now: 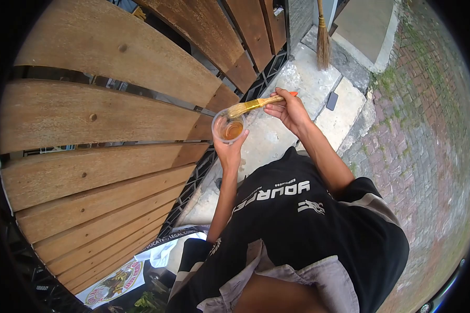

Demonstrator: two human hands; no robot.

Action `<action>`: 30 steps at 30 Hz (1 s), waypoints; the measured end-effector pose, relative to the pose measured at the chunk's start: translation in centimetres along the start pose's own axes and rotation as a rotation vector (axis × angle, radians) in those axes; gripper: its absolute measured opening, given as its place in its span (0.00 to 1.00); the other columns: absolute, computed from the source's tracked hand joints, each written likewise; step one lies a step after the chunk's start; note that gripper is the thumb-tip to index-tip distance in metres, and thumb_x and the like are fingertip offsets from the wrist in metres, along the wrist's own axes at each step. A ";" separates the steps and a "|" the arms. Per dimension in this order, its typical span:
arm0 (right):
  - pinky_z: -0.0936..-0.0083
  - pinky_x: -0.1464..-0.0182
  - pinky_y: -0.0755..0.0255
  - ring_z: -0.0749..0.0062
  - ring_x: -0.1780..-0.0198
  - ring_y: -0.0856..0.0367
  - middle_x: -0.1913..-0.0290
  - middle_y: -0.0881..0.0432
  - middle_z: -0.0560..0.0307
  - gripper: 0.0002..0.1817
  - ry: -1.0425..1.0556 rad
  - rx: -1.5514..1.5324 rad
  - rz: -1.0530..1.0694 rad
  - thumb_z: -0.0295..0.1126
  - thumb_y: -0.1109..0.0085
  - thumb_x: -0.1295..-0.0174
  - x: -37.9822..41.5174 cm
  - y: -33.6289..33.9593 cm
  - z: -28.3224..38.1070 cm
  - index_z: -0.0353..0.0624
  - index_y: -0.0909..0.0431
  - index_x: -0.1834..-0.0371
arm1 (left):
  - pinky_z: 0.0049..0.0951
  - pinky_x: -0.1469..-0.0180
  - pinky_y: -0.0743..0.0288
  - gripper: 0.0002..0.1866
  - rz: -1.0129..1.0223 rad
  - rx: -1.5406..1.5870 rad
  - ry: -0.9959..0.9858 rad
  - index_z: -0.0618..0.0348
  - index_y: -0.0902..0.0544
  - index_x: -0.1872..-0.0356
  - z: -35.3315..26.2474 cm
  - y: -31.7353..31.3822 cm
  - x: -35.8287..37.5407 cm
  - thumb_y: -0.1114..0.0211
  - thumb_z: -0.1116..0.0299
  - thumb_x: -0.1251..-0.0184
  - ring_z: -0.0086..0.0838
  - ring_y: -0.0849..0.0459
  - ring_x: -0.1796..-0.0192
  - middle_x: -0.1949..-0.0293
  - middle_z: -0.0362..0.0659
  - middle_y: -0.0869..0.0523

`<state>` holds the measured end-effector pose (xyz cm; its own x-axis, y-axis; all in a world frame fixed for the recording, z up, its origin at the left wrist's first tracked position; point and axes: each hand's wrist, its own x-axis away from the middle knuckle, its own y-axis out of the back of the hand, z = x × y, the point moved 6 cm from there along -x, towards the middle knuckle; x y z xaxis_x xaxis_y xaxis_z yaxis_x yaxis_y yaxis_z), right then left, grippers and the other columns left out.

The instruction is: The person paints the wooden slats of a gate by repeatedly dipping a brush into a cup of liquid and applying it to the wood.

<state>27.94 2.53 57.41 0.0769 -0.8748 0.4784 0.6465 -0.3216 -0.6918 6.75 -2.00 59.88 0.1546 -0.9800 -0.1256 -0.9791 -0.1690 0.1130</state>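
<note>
In my left hand (228,152) is a clear plastic cup (217,128) with a little amber liquid (234,129) at the bottom. My fingers are wrapped round its lower side. My right hand (289,108) grips a paintbrush (269,100) by its wooden handle, whose end is orange. The brush's pale bristles (238,109) overlap the cup's far rim in this view, below a gold-coloured ferrule. Close on the left of both hands stands a fence of brown wooden slats (104,112), with darker stain toward their near ends.
Pale concrete slabs (310,78) run beneath my hands, with a dark phone-like rectangle (332,101) lying on them. A straw broom (324,47) leans farther off. Brick paving (402,156) with grass stretches to the right. A printed banner (117,281) lies at lower left.
</note>
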 end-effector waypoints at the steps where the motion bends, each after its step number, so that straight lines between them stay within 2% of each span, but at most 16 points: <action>1: 0.70 0.55 0.13 0.65 0.65 0.13 0.62 0.16 0.42 0.15 -0.004 0.001 0.014 0.38 0.47 0.28 -0.6 -0.2 0.0 0.34 0.25 0.58 | 0.32 0.30 0.37 0.43 -0.015 0.051 0.013 0.69 0.35 0.34 -0.5 -0.1 -0.6 0.21 0.79 0.53 0.36 0.29 0.33 0.36 0.52 0.28; 3: 0.69 0.54 0.13 0.65 0.64 0.13 0.62 0.15 0.43 0.14 -0.025 -0.089 0.075 0.37 0.48 0.28 -1.9 -1.1 0.0 0.35 0.25 0.58 | 0.32 0.30 0.38 0.43 -0.042 0.098 0.017 0.69 0.36 0.34 -1.1 -0.1 -2.1 0.21 0.79 0.52 0.36 0.30 0.33 0.36 0.52 0.29; 5: 0.68 0.53 0.14 0.64 0.63 0.13 0.62 0.15 0.44 0.13 -0.030 -0.105 0.089 0.37 0.48 0.28 -3.2 -1.6 0.3 0.36 0.25 0.59 | 0.33 0.29 0.39 0.44 -0.087 0.088 -0.061 0.70 0.36 0.33 -1.7 0.2 -3.7 0.21 0.79 0.52 0.36 0.32 0.31 0.36 0.52 0.29; 7: 0.68 0.53 0.14 0.64 0.63 0.13 0.62 0.15 0.44 0.13 0.018 -0.116 0.083 0.37 0.48 0.28 -3.9 -1.9 1.3 0.36 0.25 0.58 | 0.35 0.29 0.38 0.42 -0.059 0.021 -0.090 0.67 0.38 0.32 -2.7 0.3 -4.7 0.24 0.78 0.48 0.38 0.34 0.29 0.34 0.54 0.32; 13: 0.67 0.52 0.13 0.62 0.62 0.13 0.61 0.16 0.43 0.14 0.102 -0.206 0.030 0.37 0.47 0.28 -7.8 -1.2 4.1 0.34 0.25 0.57 | 0.36 0.28 0.39 0.43 -0.068 0.012 -0.064 0.66 0.39 0.30 -3.4 0.9 -5.8 0.24 0.76 0.46 0.40 0.35 0.28 0.32 0.55 0.33; 15: 0.65 0.49 0.15 0.57 0.56 0.14 0.56 0.19 0.37 0.17 0.209 -0.225 -0.007 0.37 0.47 0.29 -9.6 -0.6 4.9 0.30 0.28 0.54 | 0.38 0.28 0.39 0.43 -0.040 0.007 -0.034 0.65 0.40 0.29 -3.2 1.1 -5.6 0.25 0.77 0.45 0.40 0.36 0.27 0.31 0.55 0.34; 18: 0.64 0.48 0.15 0.55 0.54 0.14 0.54 0.19 0.36 0.16 0.311 -0.301 -0.050 0.36 0.45 0.28 -12.8 0.0 4.9 0.30 0.27 0.53 | 0.41 0.27 0.41 0.43 -0.083 0.067 0.063 0.63 0.42 0.28 -3.1 1.9 -4.6 0.28 0.78 0.43 0.41 0.39 0.25 0.30 0.54 0.35; 20: 0.63 0.46 0.16 0.53 0.52 0.14 0.52 0.19 0.35 0.17 0.404 -0.358 -0.087 0.36 0.41 0.29 -14.8 0.6 4.2 0.29 0.26 0.53 | 0.41 0.26 0.42 0.43 -0.083 0.038 0.109 0.63 0.43 0.28 -2.4 3.1 -3.3 0.28 0.79 0.44 0.41 0.39 0.25 0.30 0.54 0.35; 25: 0.61 0.43 0.17 0.53 0.51 0.14 0.52 0.19 0.37 0.16 0.460 -0.494 -0.137 0.35 0.40 0.30 -19.6 1.4 -0.3 0.29 0.27 0.53 | 0.41 0.26 0.44 0.43 -0.096 -0.069 0.206 0.63 0.42 0.27 -0.9 6.5 -0.1 0.31 0.81 0.46 0.41 0.38 0.26 0.30 0.53 0.34; 27: 0.64 0.45 0.16 0.52 0.53 0.14 0.51 0.21 0.41 0.16 0.483 -0.477 -0.194 0.32 0.41 0.30 -21.9 2.1 -2.9 0.27 0.27 0.50 | 0.41 0.26 0.44 0.43 -0.128 -0.110 0.257 0.63 0.41 0.28 -0.3 8.0 1.1 0.31 0.81 0.47 0.40 0.37 0.26 0.31 0.53 0.33; 30: 0.65 0.48 0.15 0.55 0.55 0.14 0.53 0.19 0.42 0.15 0.512 -0.441 -0.290 0.31 0.40 0.31 -22.7 3.0 -5.0 0.26 0.25 0.53 | 0.40 0.26 0.44 0.43 -0.141 -0.157 0.274 0.63 0.41 0.28 0.1 10.0 2.1 0.31 0.81 0.47 0.40 0.37 0.26 0.32 0.52 0.32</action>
<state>24.37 19.61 41.78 -0.4846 -0.7576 0.4372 0.2134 -0.5871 -0.7808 -2.70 -5.75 60.68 0.3371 -0.9343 0.1160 -0.9168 -0.2977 0.2663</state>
